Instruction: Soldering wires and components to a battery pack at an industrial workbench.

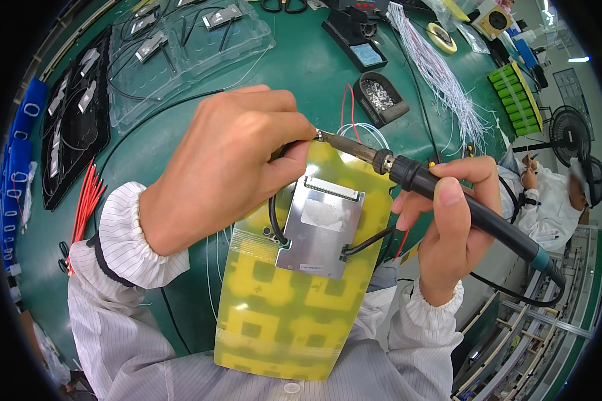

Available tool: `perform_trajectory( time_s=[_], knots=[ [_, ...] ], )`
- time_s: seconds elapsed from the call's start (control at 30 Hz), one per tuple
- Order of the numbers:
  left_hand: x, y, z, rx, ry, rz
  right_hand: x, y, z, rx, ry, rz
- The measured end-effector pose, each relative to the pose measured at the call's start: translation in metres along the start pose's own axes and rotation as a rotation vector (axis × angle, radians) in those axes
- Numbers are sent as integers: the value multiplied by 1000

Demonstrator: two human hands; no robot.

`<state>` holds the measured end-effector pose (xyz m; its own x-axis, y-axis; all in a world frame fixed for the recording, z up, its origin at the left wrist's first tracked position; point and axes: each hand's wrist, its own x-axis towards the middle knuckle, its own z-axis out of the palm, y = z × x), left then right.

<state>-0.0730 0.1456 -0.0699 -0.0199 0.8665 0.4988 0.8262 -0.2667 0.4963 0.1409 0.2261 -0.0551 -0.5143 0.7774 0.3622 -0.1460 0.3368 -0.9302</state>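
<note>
The left hand point(231, 150) was closed, its thumb and forefinger pinching the black wire point(274, 217) at the upper edge of a yellow battery pack point(257, 301); the fingers partly hid the grip. The right hand point(451, 224) held a soldering iron point(481, 217) like a pen, its fingers and thumb around the dark handle. The tip of the iron pointed left and met a small shiny spot just beside the left fingertips.

The pack stood slanted in front of the person's body, its lower end against the pale striped coat point(291, 374) and its upper end toward the bench point(301, 70). A silver metal plate point(322, 230) with a white connector point(331, 188) lay on its upper half. The black wire left the plate's left side and rose behind the left hand; another dark cable point(369, 241) came out on the right.

Beyond the pack sat a small dark tray point(398, 110) of metal bits, and behind it an iron stand point(344, 40) with a blue sponge point(366, 55). A bundle of white wires point(441, 77) lay to the right, near a roll of tape point(441, 38). On the left were red wires point(87, 204), a black tray point(100, 130) and a clear plastic tray point(187, 57). Another person point(548, 204) was at the far right, below a black fan point(571, 136).
</note>
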Motion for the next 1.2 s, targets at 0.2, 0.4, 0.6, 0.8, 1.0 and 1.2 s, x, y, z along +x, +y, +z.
perform_trajectory(
  time_s=[0.2,0.4,0.6,0.8,1.0,1.2],
  knots=[
    [1,0,0,5,-5,-3,-1,0,-1,3,-17,-9],
    [2,1,0,13,-10,0,-3,2,-3,-32,-31,-35],
    [3,1,-1,25,-23,2,-6,7,-2,41,-11,-25],
    [4,2,-1,37,-35,-7,-10,9,-1,49,14,-24],
    [5,3,-2,32,-47,-25,-12,12,-2,49,28,-27],
    [5,4,-2,18,-56,-54,-13,14,-2,60,46,-20]
  ],
)
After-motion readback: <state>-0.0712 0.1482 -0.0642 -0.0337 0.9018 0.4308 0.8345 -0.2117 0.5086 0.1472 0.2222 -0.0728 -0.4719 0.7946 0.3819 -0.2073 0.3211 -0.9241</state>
